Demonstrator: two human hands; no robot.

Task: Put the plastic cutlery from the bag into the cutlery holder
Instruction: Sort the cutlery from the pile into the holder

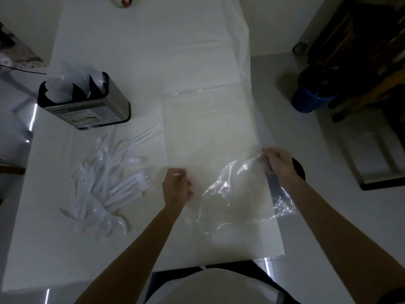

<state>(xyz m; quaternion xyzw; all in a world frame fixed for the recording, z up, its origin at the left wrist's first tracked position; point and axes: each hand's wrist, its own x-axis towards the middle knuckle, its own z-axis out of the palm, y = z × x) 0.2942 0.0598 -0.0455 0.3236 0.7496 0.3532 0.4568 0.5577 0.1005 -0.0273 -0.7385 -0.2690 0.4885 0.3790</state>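
A clear plastic bag [232, 194] lies crumpled and see-through on the white table [153, 62], with no cutlery visible inside it. My right hand [278, 162] pinches its upper right edge near the table's right side. My left hand [176, 186] is closed at the bag's left edge; whether it grips the film is hard to tell. A heap of white plastic forks, spoons and knives [107, 185] lies loose on the table left of my left hand. The metal cutlery holder [87, 106] stands behind the heap, with some white cutlery in its compartments.
The table's right edge runs just past my right hand. A blue bin [313, 99] and dark wooden furniture [372, 51] stand on the floor at right. A small round object [122, 1] sits at the table's far end.
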